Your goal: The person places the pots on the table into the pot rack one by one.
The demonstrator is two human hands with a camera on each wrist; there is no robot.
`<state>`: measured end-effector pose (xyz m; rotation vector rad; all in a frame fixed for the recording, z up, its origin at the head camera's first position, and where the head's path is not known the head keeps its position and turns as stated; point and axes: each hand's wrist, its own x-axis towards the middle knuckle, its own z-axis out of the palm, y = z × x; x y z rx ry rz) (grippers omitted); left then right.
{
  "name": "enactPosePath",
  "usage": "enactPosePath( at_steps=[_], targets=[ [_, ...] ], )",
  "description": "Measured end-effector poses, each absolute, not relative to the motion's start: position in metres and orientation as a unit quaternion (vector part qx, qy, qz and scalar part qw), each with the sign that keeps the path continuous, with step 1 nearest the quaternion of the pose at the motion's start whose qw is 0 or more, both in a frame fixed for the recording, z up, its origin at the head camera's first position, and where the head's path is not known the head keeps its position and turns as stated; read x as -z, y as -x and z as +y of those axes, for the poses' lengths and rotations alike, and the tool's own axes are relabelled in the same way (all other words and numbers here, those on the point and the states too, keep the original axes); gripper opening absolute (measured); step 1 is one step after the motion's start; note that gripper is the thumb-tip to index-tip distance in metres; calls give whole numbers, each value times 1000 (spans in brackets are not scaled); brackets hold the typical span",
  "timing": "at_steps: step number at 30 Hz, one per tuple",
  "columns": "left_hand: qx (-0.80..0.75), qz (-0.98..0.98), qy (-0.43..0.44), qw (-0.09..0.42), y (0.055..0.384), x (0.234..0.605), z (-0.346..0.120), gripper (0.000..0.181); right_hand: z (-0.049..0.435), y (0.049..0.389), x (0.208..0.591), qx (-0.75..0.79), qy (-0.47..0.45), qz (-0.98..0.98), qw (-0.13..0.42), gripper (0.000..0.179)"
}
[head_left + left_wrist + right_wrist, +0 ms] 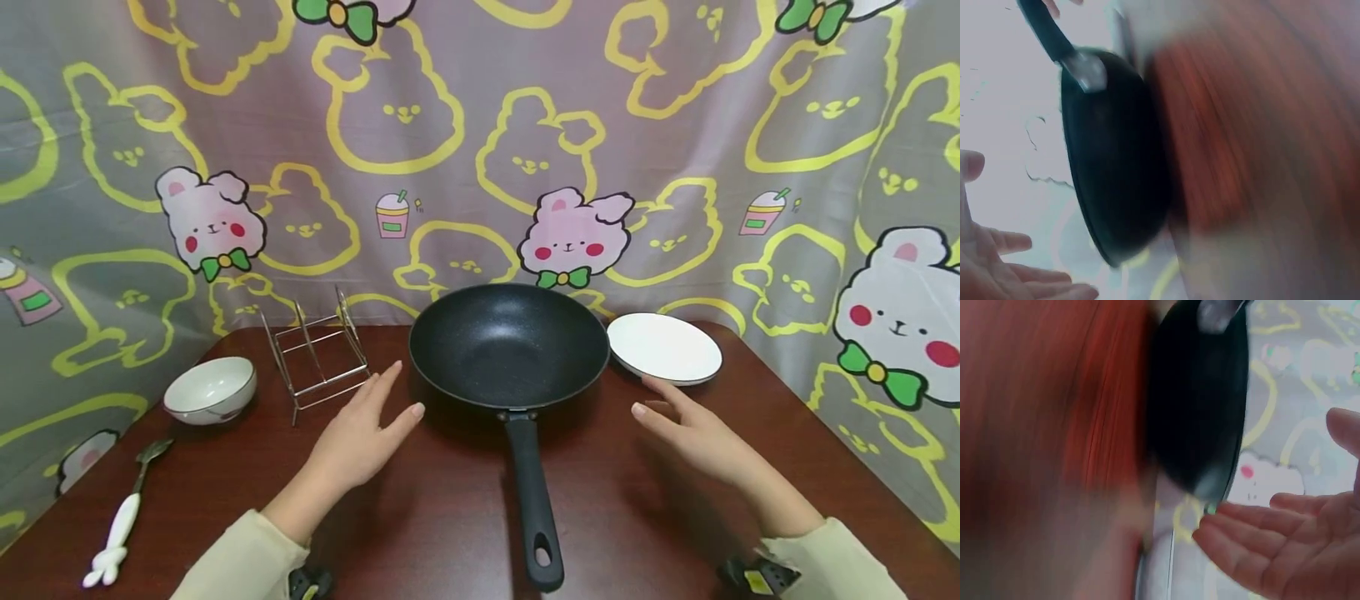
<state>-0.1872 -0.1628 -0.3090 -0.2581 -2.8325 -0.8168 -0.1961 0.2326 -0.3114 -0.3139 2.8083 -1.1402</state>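
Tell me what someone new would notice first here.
Probably the big black pan, central on the brown table, its handle pointing toward the head camera. Behind it hangs a curtain covered in cartoon animals. The left hand and right hand hover on either side, apart from the pan.

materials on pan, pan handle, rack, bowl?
Pan: probably coated metal, black satin; soft highlight inside. Pan handle: likely matte black plastic; no metallic glint. Rack: likely polished steel; thin, shiny wires. Bowl: probably ceramic, glossy white; glaze-like sheen.

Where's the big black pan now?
In the head view, the pan sits centrally on the table, between the left hand and right hand, left of the plate.
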Motion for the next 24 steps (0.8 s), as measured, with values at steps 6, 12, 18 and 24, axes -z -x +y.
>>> enactPosePath(
  at_steps=[6, 12, 18, 24],
  targets=[
    [481, -869, 98, 67, 183, 314, -137, 49, 216, 180, 310, 563, 121, 805, 140, 64],
    [666, -742, 80, 1, 181, 321, -117, 38, 202, 169, 308, 646, 136, 727, 189, 64],
    [702, -698, 83, -116, 182, 335, -101, 47, 188, 162, 317, 719, 142, 632, 252, 55],
    [730, -661, 82, -154, 186, 346, -86, 52, 171, 159, 329, 744, 116, 592, 287, 38]
  ],
)
